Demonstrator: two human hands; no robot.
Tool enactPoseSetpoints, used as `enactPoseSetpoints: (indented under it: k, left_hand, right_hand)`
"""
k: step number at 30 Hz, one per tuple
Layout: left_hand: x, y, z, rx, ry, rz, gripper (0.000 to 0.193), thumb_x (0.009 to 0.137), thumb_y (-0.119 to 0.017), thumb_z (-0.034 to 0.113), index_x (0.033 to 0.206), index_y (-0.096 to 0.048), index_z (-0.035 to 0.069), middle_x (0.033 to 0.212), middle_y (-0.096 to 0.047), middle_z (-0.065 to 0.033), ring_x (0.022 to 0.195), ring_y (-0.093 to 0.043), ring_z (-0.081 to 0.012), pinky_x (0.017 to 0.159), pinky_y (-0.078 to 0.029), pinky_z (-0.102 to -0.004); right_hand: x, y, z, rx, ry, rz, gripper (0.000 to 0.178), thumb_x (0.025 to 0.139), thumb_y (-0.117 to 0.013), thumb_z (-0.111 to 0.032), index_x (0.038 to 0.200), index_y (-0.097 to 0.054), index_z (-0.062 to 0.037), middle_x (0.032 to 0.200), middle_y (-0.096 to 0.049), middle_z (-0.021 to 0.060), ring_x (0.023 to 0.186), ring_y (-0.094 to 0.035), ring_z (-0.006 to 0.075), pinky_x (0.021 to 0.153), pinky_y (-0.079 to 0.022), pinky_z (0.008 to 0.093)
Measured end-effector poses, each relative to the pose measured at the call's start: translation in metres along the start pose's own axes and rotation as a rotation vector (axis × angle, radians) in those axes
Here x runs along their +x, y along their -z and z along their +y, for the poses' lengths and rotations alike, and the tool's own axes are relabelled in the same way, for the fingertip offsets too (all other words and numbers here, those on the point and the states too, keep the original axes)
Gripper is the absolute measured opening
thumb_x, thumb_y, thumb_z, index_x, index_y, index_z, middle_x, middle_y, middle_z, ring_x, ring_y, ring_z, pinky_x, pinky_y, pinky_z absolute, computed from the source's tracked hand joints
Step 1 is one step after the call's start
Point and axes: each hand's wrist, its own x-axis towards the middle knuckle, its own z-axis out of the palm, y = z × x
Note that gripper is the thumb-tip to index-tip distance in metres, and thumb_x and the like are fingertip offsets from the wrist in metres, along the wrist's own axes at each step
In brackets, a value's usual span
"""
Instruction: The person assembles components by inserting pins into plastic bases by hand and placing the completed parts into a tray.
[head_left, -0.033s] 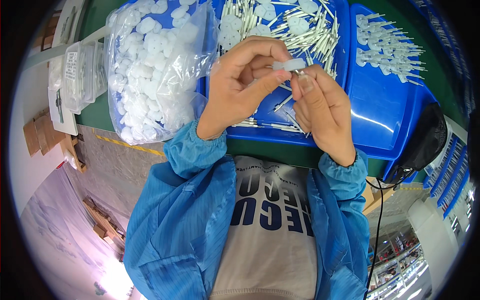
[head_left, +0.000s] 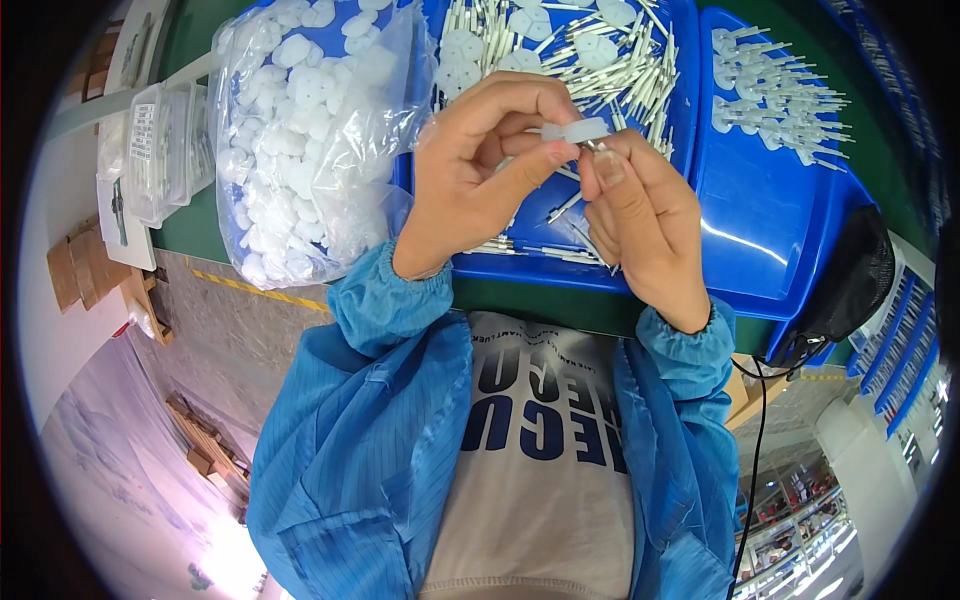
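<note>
My left hand (head_left: 480, 170) is closed, with thumb and fingers pinching a small white plastic disc (head_left: 586, 129) seen nearly edge-on. My right hand (head_left: 645, 205) meets it from the right. Its thumb and forefinger close on a thin metal-tipped rod (head_left: 592, 146), whose tip touches or lies just under the disc; which one I cannot tell. Most of the rod is hidden in the fingers. Both hands hover over a blue tray (head_left: 520, 266) that holds many loose white rods (head_left: 652, 95) and several white lobed discs (head_left: 597, 51).
A clear plastic bag (head_left: 300, 150) full of white discs lies left of my hands. On the right, a second blue tray (head_left: 745, 225) carries rows of discs with rods (head_left: 775, 95) at its far end. A black mesh pouch (head_left: 850, 275) rests by its near right corner.
</note>
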Motion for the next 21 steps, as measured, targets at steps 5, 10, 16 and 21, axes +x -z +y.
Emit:
enactPoseSetpoints:
  k: [5, 10, 16, 21]
  left_hand:
    - [0.004, -0.001, 0.005, 0.240, -0.140, 0.017, 0.020, 0.087, -0.069, -0.007, 0.106, -0.066, -0.005, 0.112, -0.063, -0.0139, 0.100, -0.067, -0.0202, 0.086, -0.060, -0.0306]
    - [0.006, 0.006, 0.010, 0.398, -0.194, -0.058, 0.020, 0.086, -0.071, -0.004, 0.105, -0.067, -0.004, 0.110, -0.065, -0.0150, 0.097, -0.068, -0.0212, 0.082, -0.060, -0.0298]
    - [-0.001, -0.006, -0.003, 0.186, -0.310, -0.051, 0.035, 0.081, -0.078, -0.002, 0.113, -0.064, -0.006, 0.112, -0.064, -0.0175, 0.100, -0.070, -0.0234, 0.087, -0.061, -0.0328]
    - [0.006, -0.004, 0.014, 0.238, -0.098, -0.052, 0.036, 0.075, -0.083, -0.002, 0.108, -0.069, -0.001, 0.112, -0.062, -0.0128, 0.107, -0.069, -0.0263, 0.090, -0.061, -0.0351]
  right_hand:
    - [0.000, -0.012, -0.003, -0.697, 0.410, 0.264, 0.008, 0.099, -0.058, -0.008, 0.106, -0.060, -0.0028, 0.071, -0.063, 0.0118, 0.053, -0.063, 0.0207, 0.048, -0.045, 0.0303]
    - [-0.002, -0.013, -0.002, -0.943, 0.492, 0.263, 0.014, 0.093, -0.063, 0.001, 0.106, -0.061, -0.0030, 0.070, -0.064, 0.0130, 0.053, -0.065, 0.0292, 0.047, -0.047, 0.0327]
    - [0.000, -0.008, 0.020, -0.688, 0.625, 0.269, 0.023, 0.088, -0.068, 0.000, 0.108, -0.059, -0.0019, 0.074, -0.060, 0.0134, 0.060, -0.061, 0.0318, 0.052, -0.048, 0.0390]
    - [-0.002, 0.008, 0.013, -0.751, 0.580, 0.137, 0.026, 0.081, -0.070, 0.002, 0.105, -0.062, -0.0013, 0.095, -0.059, 0.0163, 0.084, -0.058, 0.0350, 0.071, -0.049, 0.0420]
